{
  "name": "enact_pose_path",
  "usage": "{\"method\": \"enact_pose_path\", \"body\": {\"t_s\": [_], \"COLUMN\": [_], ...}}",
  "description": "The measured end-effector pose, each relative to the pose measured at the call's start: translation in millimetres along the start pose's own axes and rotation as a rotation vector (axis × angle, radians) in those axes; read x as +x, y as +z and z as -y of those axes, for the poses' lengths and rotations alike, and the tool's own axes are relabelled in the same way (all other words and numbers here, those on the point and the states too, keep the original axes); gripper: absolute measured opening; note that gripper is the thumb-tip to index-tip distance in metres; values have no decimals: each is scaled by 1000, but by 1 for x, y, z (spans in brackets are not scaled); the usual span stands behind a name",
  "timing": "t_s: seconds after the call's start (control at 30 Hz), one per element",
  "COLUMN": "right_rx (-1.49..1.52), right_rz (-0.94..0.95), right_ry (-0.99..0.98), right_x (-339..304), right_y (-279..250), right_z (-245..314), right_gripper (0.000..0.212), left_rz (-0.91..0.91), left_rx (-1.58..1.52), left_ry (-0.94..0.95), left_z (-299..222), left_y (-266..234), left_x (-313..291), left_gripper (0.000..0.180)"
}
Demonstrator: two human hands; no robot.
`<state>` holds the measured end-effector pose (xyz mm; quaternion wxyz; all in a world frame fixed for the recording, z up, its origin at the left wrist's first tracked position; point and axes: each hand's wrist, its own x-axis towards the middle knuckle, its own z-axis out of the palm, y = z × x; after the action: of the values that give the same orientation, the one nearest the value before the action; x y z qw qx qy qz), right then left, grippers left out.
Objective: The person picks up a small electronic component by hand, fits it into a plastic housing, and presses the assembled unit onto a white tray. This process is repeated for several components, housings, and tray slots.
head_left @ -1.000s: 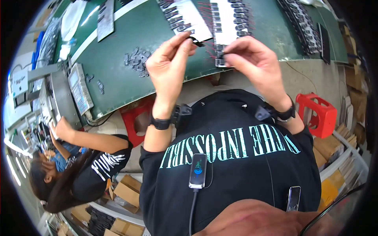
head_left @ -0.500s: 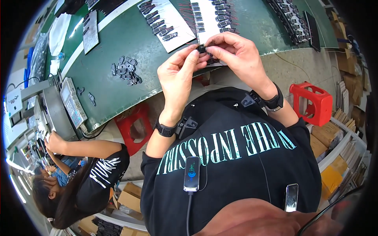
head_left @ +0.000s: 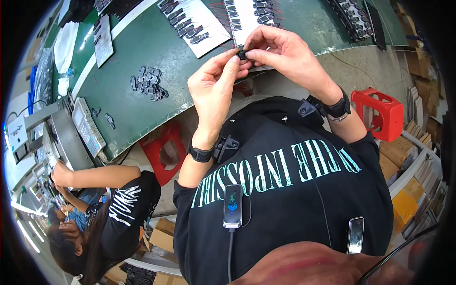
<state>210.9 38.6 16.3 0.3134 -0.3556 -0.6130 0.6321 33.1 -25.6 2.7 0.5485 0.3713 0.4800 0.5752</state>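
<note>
A small black plastic part (head_left: 242, 55) is pinched between my two hands just above the table's front edge. My left hand (head_left: 214, 81) grips it from the left between thumb and fingertips. From the right, my right hand (head_left: 287, 53) closes thumb and forefinger on the same part; fingertips hide much of it. Beyond my hands lies a white board (head_left: 214, 34) with a row of black parts with thin red wires. Beside it is another white board (head_left: 243, 33) bearing two columns of such parts, partly covered by my right hand. A loose pile of black parts (head_left: 149, 83) sits left of my hands.
The green table (head_left: 185, 71) curves across the front. At right stand a black rack of parts (head_left: 350, 21) and a red stool (head_left: 378, 114); another red stool (head_left: 164, 152) is under the table. A co-worker (head_left: 118, 209) works at left beside a machine with a keypad (head_left: 88, 126).
Both hands have shifted slightly upward in the view, still pinching the black part. The part seems turned a little, and the whole view has moved slightly.
</note>
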Motion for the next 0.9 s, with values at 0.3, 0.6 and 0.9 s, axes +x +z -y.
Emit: {"method": "enact_pose_path", "body": {"t_s": [0.3, 0.6, 0.9], "right_rx": [-266, -492, -1043], "right_rz": [-8, -11, -67], "right_ry": [-81, -189, -536], "right_x": [-2, -15, 47], "right_y": [1, 10, -28], "right_z": [10, 17, 15], "right_gripper": [14, 16, 18], "left_rz": [4, 63, -50], "left_rx": [-24, 69, 103], "left_ry": [-10, -6, 46], "left_z": [2, -2, -15], "left_y": [1, -3, -24], "left_x": [-3, -11, 9], "left_gripper": [21, 14, 12]}}
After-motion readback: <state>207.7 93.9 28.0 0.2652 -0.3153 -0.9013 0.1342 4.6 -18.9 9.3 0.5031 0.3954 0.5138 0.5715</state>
